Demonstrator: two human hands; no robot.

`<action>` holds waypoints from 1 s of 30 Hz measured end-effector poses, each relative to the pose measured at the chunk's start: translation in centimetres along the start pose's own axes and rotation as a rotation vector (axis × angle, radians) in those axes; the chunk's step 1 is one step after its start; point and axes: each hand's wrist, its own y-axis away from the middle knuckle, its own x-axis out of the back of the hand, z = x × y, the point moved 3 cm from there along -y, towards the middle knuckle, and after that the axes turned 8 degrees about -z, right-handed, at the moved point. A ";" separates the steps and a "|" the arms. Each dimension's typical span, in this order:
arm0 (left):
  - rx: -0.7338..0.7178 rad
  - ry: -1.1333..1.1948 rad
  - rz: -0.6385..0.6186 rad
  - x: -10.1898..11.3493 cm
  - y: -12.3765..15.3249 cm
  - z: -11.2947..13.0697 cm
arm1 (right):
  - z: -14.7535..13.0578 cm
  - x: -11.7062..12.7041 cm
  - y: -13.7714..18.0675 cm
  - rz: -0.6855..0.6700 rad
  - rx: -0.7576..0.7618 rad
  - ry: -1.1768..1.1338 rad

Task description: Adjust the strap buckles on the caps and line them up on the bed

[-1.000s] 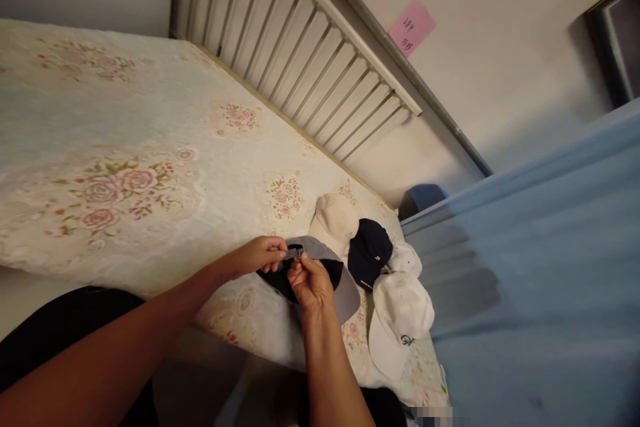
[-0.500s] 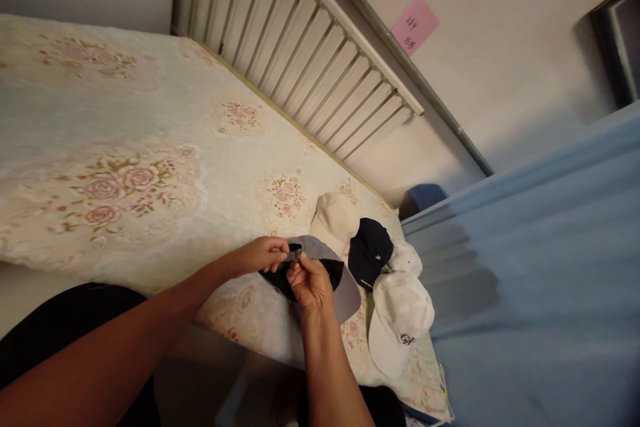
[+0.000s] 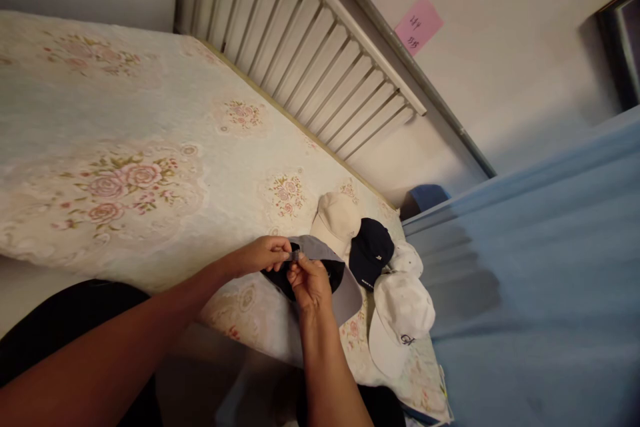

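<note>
A grey baseball cap [image 3: 349, 297] with a dark inside lies at the near edge of the flower-patterned tabletop, its brim toward the right. My left hand [image 3: 269, 253] pinches the cap's back strap [image 3: 294, 256] from the left. From the other side my right hand [image 3: 311, 282] grips the same strap by its buckle, thumb and fingers closed. Both hands partly cover the cap's opening. Just beyond sit a cream cap [image 3: 336, 219] and a navy cap [image 3: 371, 252].
Right of the navy cap are a small white cap [image 3: 407, 258] and a larger white cap [image 3: 404, 307]. A blue curtain [image 3: 540, 280] hangs along the right. Slatted metal rails [image 3: 310, 53] run behind the flowered cover [image 3: 225, 167]. A pink note [image 3: 419, 25] is on the wall.
Both hands stay on the strap with almost the same grip. The whole view has shifted very slightly; the caps keep their places.
</note>
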 end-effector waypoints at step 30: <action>-0.191 -0.451 0.353 -1.4 0.2 0.8 | -0.2 1.2 2.4 0.263 0.284 0.581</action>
